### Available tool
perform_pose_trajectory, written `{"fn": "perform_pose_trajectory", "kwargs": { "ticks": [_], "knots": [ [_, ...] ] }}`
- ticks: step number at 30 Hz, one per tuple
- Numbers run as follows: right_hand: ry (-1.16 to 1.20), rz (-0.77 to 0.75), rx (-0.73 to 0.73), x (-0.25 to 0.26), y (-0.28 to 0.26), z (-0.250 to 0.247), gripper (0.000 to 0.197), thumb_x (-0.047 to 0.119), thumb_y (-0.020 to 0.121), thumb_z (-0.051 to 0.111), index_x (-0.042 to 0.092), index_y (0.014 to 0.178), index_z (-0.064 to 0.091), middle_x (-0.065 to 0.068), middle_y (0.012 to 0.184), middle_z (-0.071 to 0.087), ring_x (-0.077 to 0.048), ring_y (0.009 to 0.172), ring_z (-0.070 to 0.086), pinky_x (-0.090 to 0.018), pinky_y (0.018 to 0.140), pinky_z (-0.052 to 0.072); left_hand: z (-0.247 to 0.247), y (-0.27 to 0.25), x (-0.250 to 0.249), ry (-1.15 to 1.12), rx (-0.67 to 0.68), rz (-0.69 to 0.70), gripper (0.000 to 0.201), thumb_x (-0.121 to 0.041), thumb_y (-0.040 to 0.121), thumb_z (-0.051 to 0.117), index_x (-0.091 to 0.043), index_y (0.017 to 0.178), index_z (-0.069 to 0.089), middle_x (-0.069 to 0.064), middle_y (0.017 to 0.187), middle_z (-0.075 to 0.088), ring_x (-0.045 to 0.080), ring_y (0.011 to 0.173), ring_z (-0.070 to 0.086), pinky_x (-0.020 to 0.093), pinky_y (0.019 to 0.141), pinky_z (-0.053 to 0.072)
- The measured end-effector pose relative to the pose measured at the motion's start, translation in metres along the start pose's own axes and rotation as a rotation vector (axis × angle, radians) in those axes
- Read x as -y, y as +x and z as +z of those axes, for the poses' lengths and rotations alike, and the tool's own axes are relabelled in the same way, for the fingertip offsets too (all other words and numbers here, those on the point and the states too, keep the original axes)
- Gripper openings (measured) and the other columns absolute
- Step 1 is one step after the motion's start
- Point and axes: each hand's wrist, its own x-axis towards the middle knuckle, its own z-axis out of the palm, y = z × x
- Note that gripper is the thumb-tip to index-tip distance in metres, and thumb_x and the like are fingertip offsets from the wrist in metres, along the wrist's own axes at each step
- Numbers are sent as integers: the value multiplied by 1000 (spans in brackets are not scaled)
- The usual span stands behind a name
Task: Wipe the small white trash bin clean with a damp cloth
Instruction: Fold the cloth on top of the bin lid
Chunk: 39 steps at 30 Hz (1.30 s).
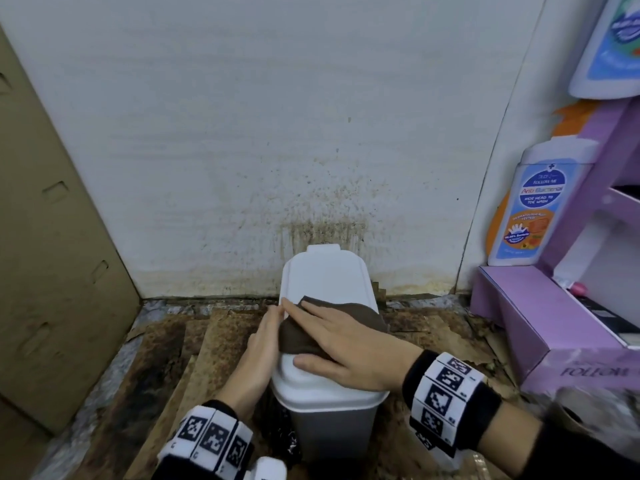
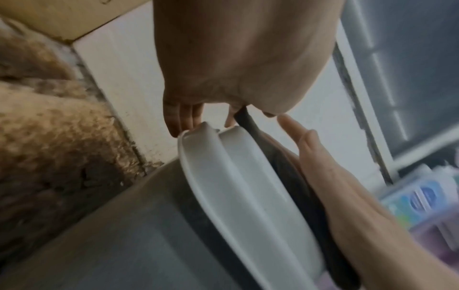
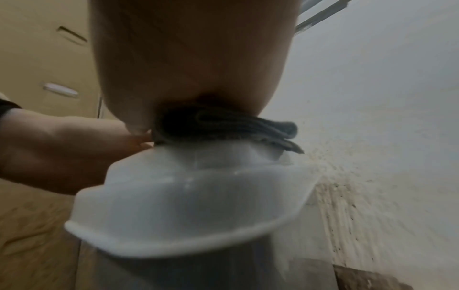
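A small bin with a white lid (image 1: pixel 325 278) and a grey body (image 1: pixel 336 434) stands on the floor against the wall. A brown cloth (image 1: pixel 294 337) lies across the lid's middle. My right hand (image 1: pixel 332 341) presses flat on the cloth with its fingers spread and straight. My left hand (image 1: pixel 266 341) rests against the lid's left edge with straight fingers. In the left wrist view its fingers (image 2: pixel 178 117) touch the lid rim (image 2: pixel 198 176), with the cloth (image 2: pixel 293 186) under the right hand (image 2: pixel 323 166). The right wrist view shows the folded cloth (image 3: pixel 236 127) on the lid (image 3: pixel 198 196).
A white wall (image 1: pixel 311 168) with brown splatter stains rises right behind the bin. A tall cardboard box (image 1: pixel 52 271) closes off the left. A purple display stand (image 1: pixel 554 323) with a printed bottle (image 1: pixel 533 202) stands at the right. Stained cardboard sheets (image 1: pixel 194 358) cover the floor.
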Motion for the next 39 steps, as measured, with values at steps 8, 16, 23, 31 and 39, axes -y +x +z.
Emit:
{"fn": "perform_pose_trajectory", "kwargs": {
  "ticks": [8,16,23,31,39],
  "knots": [
    [103,671,-425,0,-51,15,59,55,107,31,26,158,31,1,156,38,-17,146,30,-39,121,25,9,-16,-8,569,-243,192,51,-69,87,51,-31,121,52,-6,115,52,18,112,51,42,95,49],
    [367,882,-487,12,-68,26,39,67,95,52,34,115,58,12,107,54,-8,99,58,-30,84,49,10,-32,-27,635,-339,229,34,-56,86,70,-26,91,53,-12,84,62,6,81,59,29,68,49],
    [376,777,-637,10,-65,26,20,51,94,65,33,87,62,7,82,58,-6,80,56,-23,64,42,7,-34,-34,566,-273,161,29,-45,86,74,-22,89,56,-7,84,65,3,77,57,21,57,36],
    [476,819,-703,10,-65,28,21,51,91,67,32,94,59,5,70,65,-5,69,62,-33,66,54,3,-35,-39,474,-341,88,34,-52,90,66,-18,89,61,-3,78,66,7,77,59,24,58,39],
    [383,824,-655,13,-61,27,45,64,91,61,25,73,49,7,58,54,-8,59,56,-25,52,35,-1,-33,-33,598,-284,146,49,-49,94,62,-5,70,64,6,63,66,11,61,61,25,55,41]
  ]
}}
